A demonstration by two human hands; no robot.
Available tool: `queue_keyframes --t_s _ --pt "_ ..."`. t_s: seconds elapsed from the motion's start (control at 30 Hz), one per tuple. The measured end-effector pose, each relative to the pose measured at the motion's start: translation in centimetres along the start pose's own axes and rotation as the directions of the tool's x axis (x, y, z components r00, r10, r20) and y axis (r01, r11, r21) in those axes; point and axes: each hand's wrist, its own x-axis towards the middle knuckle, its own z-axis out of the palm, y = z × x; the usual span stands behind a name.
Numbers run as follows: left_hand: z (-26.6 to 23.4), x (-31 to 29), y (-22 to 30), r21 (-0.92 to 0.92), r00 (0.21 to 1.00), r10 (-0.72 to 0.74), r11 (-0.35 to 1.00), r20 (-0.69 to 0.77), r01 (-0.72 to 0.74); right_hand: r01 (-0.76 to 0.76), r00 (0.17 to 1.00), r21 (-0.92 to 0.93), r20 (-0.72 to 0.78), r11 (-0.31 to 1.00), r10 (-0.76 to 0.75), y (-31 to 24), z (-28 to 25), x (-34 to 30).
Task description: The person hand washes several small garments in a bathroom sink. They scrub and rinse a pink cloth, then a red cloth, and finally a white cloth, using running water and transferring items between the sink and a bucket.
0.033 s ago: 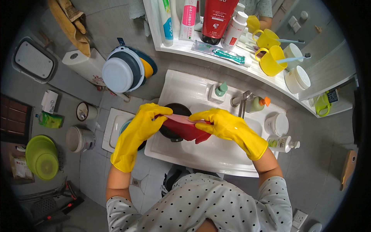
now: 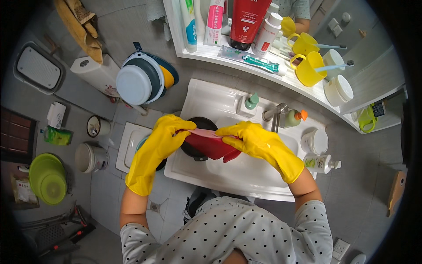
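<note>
My left hand (image 2: 165, 138), in a yellow rubber glove, pinches the left end of a limp red piece (image 2: 211, 147). Its upper edge shows a pink inner side; whether it is a cloth or a glove I cannot tell. The other end is pinched by my right hand (image 2: 248, 140), gloved alike, so the piece hangs stretched between both hands. Behind and below it, a round black pan (image 2: 200, 124) rests at the left of the white sink (image 2: 228, 180), partly hidden by the red piece and my left hand.
A faucet (image 2: 276, 115), a green-topped soap dispenser (image 2: 250, 103) and an orange-topped bottle (image 2: 294, 118) line the sink's back. A white jar (image 2: 314, 141) and a pump bottle (image 2: 321, 164) stand at its right. Above is a shelf (image 2: 272, 72) with tubes and yellow cups. Basins (image 2: 136, 83) hang at left.
Both hands and the red piece have shifted up very slightly. The grip on both ends is unchanged.
</note>
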Motion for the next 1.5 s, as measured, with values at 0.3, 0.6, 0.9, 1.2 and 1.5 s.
queue_keyframes --t_s 0.3,0.6,0.9,1.2,1.5 --pt "0.5 -0.4 -2.2 -0.837 0.985 -0.138 0.523 0.099 0.158 -0.374 0.927 0.737 0.287 0.563 0.24 -1.7 -1.1 1.4" --pt "10.4 2.1 -6.9 -0.383 0.892 -0.451 0.83 -0.036 0.405 -0.442 0.81 0.706 0.049 0.554 0.584 5.6 9.1 6.4" --pt "24.4 5.8 -11.6 0.137 0.831 -0.542 0.839 0.124 0.527 -0.64 0.767 -0.099 -0.028 0.762 0.641 18.9 26.5 11.6" --pt "25.8 3.6 -15.7 0.181 0.79 -0.606 0.79 0.09 0.586 -0.512 0.852 -0.158 0.03 0.844 0.523 13.1 23.5 12.0" --pt "9.6 2.3 -5.0 -0.103 0.947 -0.304 0.95 -0.104 0.294 -0.557 0.828 0.389 0.196 0.734 0.525 6.0 7.6 2.9"
